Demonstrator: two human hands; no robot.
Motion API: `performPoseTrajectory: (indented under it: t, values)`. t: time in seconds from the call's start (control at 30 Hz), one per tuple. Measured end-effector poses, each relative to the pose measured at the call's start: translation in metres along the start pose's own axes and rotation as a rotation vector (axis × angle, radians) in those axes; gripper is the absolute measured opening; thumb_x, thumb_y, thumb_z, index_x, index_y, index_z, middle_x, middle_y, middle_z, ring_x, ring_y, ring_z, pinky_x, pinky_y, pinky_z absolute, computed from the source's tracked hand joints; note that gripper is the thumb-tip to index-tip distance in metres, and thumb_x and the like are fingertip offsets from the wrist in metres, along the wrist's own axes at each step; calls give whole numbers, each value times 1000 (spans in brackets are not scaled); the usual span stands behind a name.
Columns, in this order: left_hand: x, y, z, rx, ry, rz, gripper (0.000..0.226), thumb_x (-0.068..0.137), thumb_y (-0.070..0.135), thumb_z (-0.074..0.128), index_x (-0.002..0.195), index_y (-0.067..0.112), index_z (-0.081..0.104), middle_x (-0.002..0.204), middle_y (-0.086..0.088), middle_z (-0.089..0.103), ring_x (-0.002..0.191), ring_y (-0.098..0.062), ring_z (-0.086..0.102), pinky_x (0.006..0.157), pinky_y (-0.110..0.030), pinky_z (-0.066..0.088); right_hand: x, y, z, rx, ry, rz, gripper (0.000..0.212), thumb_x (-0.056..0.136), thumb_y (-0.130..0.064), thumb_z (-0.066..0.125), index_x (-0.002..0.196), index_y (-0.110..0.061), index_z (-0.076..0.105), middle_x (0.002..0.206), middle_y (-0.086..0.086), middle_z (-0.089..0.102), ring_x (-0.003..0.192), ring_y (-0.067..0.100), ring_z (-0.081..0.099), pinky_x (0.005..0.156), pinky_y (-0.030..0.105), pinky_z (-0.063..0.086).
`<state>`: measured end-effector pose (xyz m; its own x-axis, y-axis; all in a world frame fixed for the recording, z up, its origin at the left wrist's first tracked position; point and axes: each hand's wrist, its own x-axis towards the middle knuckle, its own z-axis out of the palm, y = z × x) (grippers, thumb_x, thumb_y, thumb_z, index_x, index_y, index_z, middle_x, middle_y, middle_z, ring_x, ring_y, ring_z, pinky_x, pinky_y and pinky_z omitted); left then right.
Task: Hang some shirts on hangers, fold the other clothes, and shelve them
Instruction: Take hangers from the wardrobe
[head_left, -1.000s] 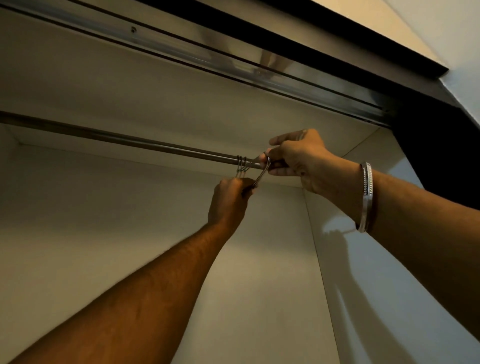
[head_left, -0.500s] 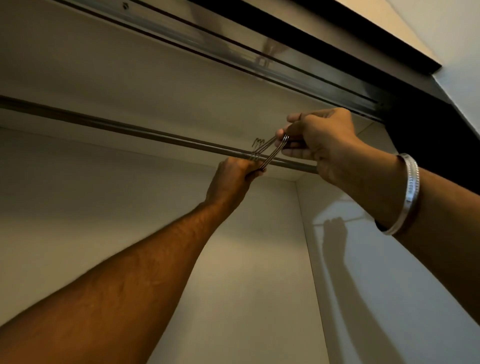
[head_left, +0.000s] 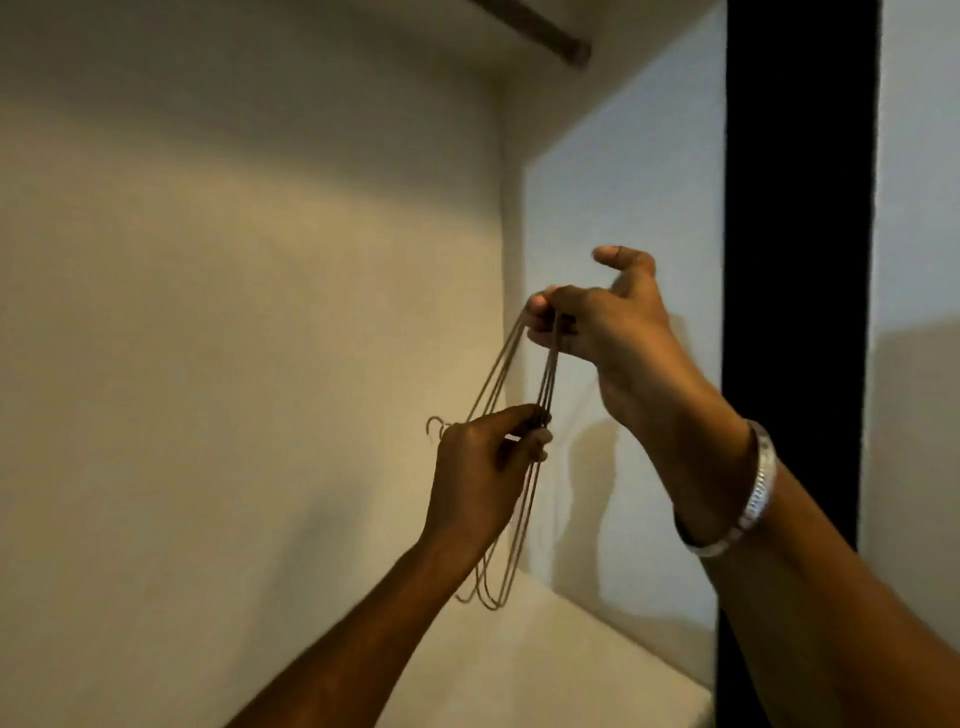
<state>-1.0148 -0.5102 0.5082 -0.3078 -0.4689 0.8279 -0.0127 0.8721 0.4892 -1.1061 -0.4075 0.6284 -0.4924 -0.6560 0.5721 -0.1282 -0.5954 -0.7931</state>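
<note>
Wire hangers (head_left: 511, 374) upright, hooks pointing left; left hand (head_left: 480, 478), right hand (head_left: 597, 322) pinching them.

A pale shelf (head_left: 582, 654) is being shown at the lower right of a closet, running back to the rear wall (head_left: 234, 338) and the side wall (head_left: 623, 208). Shadows of the arms are being cast across it. A rod (head_left: 540, 31) is being seen overhead, meeting the side wall.
</note>
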Motion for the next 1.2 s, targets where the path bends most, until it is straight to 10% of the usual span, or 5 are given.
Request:
performPoseTrajectory:
  t: [0.37,0.6,0.77,0.97,1.2]
  values:
    - [-186,16,55,-314,-189,-313,32,87,29,77,118,23,72,103,18,75,89,-1,73,81,-14,55,-123,75,-86,-147,111,237,44,99,-1,53,137,-18,39,83,6,67,70,15,65,69,32,60]
    - [-216,40,64,-170,13,-238,25,94,22,72,117,15,71,108,9,73,95,-4,71,81,-11,52,-190,75,-135,-114,62,360,43,98,-3,57,137,-16,43,85,8,69,75,21,68,75,36,59]
    - [-253,68,102,-252,-327,-258,47,90,25,76,134,25,62,127,12,66,119,-2,61,98,-14,48,-257,74,-183,-56,72,462,41,95,-4,62,131,-14,47,81,10,68,71,24,67,73,38,58]
    - [-343,108,160,-238,-534,-311,35,95,41,61,117,17,74,107,6,75,101,-6,69,90,-35,59,-341,51,-254,21,125,539,26,99,-3,54,123,-13,51,76,7,64,67,20,62,74,41,55]
    - [-442,162,175,-269,-637,-344,30,98,24,60,124,12,70,109,2,76,101,-2,71,90,-21,57,-439,40,-308,-59,348,512,21,99,-7,56,119,-10,56,74,6,65,68,21,62,72,35,58]
